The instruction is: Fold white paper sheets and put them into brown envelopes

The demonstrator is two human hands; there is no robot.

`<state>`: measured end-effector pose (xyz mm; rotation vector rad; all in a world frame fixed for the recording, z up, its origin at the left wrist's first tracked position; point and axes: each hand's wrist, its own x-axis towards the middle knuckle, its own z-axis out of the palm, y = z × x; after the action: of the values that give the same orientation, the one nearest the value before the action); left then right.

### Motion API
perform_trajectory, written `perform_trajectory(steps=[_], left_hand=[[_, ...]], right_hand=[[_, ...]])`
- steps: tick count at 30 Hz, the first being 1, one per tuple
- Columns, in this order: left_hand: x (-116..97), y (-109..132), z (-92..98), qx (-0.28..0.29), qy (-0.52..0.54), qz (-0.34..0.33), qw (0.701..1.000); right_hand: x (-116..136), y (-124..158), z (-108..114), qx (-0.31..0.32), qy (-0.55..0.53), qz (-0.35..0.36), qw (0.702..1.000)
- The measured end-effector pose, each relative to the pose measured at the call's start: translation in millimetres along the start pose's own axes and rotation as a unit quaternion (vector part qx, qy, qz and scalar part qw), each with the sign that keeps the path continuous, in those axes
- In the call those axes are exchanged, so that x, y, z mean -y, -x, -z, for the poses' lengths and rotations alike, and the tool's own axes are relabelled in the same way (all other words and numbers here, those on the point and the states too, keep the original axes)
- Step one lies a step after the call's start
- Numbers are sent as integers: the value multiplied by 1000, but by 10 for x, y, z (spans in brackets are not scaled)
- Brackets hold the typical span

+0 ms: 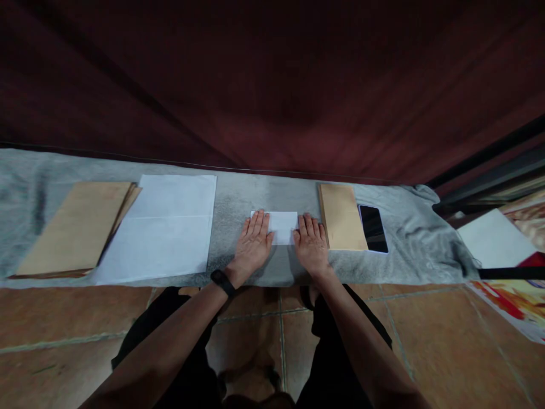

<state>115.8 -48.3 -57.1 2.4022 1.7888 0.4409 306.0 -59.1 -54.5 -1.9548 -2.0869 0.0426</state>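
Observation:
A small white folded sheet of paper (283, 228) lies flat on the grey cloth in front of me. Over its left edge rests my left hand (254, 236), palm down with the fingers stretched out. My right hand (311, 241) lies flat at the paper's right edge, fingers extended, its outer side close to a stack of brown envelopes (344, 218). Neither hand grips anything. What is under the palms is hidden.
Large white sheets (170, 227) lie to the left, beside a pile of bigger brown envelopes (76, 227). A phone (373, 228) sits right of the small stack. The grey cloth (238, 190) covers a narrow surface, with a dark red curtain (264, 102) behind. Printed papers (515, 301) are at far right.

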Motion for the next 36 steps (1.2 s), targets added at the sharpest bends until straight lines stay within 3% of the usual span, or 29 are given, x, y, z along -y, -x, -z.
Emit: perform_trajectory(steps=[4, 8, 11, 18, 36], left_hand=[[-17, -1, 33, 14, -14, 7, 1000], [0, -1, 40, 25, -28, -11, 999], [26, 18, 25, 34, -34, -25, 999], [30, 63, 43, 43, -21, -52, 997], [129, 152, 106, 23, -19, -12, 999]], right_hand=[[97, -28, 91, -5, -44, 36, 998], [326, 7, 79, 40, -101, 126, 986], [446, 76, 8, 63, -96, 144, 983], [416, 128, -66, 61, -58, 129, 988], [175, 138, -68, 30, -9, 61, 998]])
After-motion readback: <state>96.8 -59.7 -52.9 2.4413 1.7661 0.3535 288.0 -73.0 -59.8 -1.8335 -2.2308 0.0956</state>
